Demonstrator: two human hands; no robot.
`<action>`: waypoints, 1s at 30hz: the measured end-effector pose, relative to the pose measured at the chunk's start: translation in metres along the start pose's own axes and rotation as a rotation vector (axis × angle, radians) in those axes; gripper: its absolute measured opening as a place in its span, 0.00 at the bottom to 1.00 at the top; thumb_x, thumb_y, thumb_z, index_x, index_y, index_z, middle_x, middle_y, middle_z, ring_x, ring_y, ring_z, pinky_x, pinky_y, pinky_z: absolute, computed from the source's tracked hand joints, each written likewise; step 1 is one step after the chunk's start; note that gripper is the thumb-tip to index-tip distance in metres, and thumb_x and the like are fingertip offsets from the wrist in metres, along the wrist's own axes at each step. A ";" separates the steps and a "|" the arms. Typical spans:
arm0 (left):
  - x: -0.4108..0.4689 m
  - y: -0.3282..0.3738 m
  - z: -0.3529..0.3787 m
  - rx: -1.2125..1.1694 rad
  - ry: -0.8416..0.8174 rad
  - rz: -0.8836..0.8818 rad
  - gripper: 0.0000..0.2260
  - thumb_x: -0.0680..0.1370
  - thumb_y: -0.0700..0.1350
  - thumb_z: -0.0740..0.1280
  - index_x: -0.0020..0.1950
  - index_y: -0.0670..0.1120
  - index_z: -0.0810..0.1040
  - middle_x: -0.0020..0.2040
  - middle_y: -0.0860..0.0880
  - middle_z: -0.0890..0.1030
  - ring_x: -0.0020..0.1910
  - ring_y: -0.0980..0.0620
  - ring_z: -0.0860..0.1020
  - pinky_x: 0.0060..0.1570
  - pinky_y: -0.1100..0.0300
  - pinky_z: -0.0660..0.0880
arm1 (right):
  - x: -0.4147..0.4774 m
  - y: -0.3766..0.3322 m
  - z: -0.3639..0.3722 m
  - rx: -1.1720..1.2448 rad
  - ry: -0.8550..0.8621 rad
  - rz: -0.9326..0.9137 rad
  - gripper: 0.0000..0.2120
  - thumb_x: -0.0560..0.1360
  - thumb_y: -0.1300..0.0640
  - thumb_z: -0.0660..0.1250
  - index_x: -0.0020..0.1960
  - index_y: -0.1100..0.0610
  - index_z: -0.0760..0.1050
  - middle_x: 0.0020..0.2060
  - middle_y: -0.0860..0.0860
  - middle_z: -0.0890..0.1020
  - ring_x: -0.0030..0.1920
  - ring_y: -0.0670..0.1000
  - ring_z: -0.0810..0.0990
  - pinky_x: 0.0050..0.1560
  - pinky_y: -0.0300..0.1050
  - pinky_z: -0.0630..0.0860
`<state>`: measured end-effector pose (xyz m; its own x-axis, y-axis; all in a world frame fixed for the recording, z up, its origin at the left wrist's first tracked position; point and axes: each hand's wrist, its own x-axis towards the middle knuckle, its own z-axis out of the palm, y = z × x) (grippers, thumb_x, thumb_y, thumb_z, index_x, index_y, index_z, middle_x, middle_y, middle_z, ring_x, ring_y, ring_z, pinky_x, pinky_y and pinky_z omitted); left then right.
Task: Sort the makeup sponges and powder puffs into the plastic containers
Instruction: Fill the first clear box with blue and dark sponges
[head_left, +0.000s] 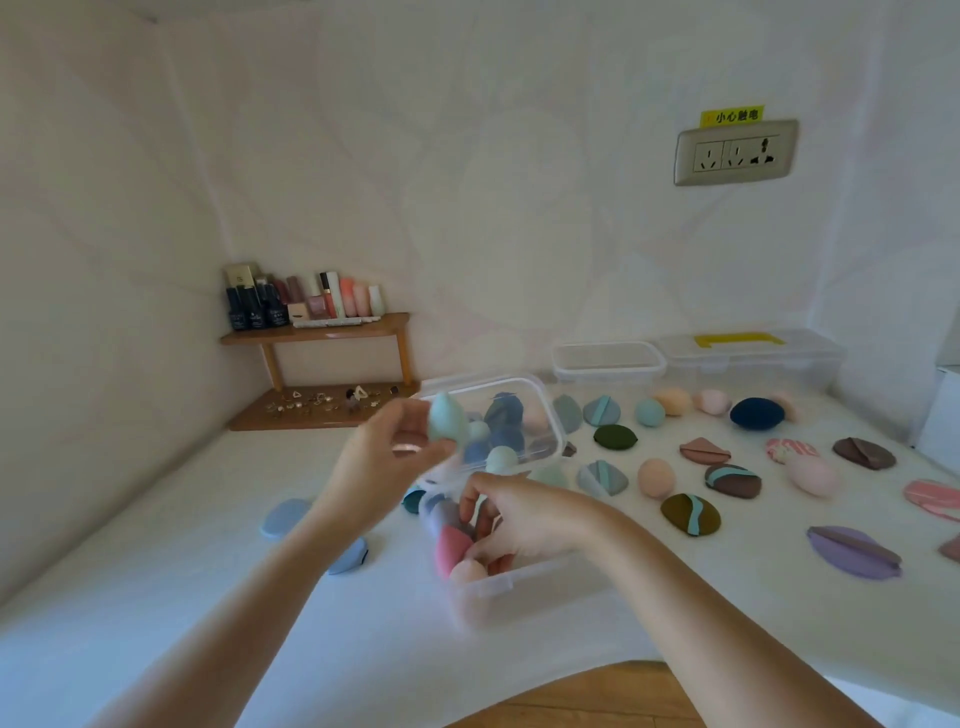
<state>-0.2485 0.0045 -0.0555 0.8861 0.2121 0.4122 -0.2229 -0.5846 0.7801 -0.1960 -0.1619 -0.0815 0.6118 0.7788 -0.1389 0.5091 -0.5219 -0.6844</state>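
Observation:
My left hand (400, 457) pinches a teal egg-shaped makeup sponge (447, 421) just left of a clear plastic container (545, 410) that holds several blue and teal sponges. My right hand (519, 519) reaches with curled fingers into a nearer clear container (498, 587) holding pink and red sponges (451, 552); whether it grips one is hidden. Loose sponges and powder puffs lie to the right on the white table, among them a peach sponge (655, 477), a dark green puff (615, 436) and a purple puff (854, 557).
Two more clear containers (608, 361) (753, 356) stand at the back by the wall. A wooden shelf (317, 332) with cosmetic bottles fills the left corner. Two blue puffs (284, 517) (349, 557) lie left of my arms. The table's front edge (597, 670) is near.

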 end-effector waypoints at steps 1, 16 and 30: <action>-0.010 0.002 0.002 -0.041 -0.071 0.006 0.13 0.71 0.41 0.73 0.53 0.50 0.76 0.46 0.53 0.82 0.44 0.58 0.81 0.47 0.67 0.77 | 0.001 -0.005 0.004 0.006 -0.008 -0.009 0.16 0.71 0.55 0.72 0.55 0.54 0.70 0.49 0.56 0.81 0.49 0.56 0.82 0.55 0.54 0.79; -0.045 -0.012 -0.012 0.450 -0.210 0.045 0.16 0.69 0.52 0.74 0.54 0.57 0.75 0.45 0.64 0.77 0.42 0.69 0.74 0.39 0.77 0.69 | -0.011 -0.024 0.003 0.467 -0.068 0.057 0.07 0.74 0.62 0.70 0.52 0.58 0.75 0.48 0.60 0.82 0.49 0.56 0.82 0.60 0.51 0.77; -0.041 -0.010 -0.011 0.542 -0.274 -0.015 0.17 0.70 0.51 0.73 0.58 0.55 0.75 0.51 0.58 0.80 0.49 0.59 0.76 0.50 0.68 0.73 | 0.000 -0.025 0.021 -0.265 0.326 0.255 0.13 0.71 0.49 0.67 0.46 0.59 0.76 0.36 0.51 0.74 0.37 0.51 0.73 0.37 0.43 0.68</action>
<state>-0.2872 0.0104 -0.0754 0.9760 0.0557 0.2105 -0.0349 -0.9140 0.4041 -0.2217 -0.1419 -0.0799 0.8730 0.4873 -0.0179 0.4293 -0.7855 -0.4458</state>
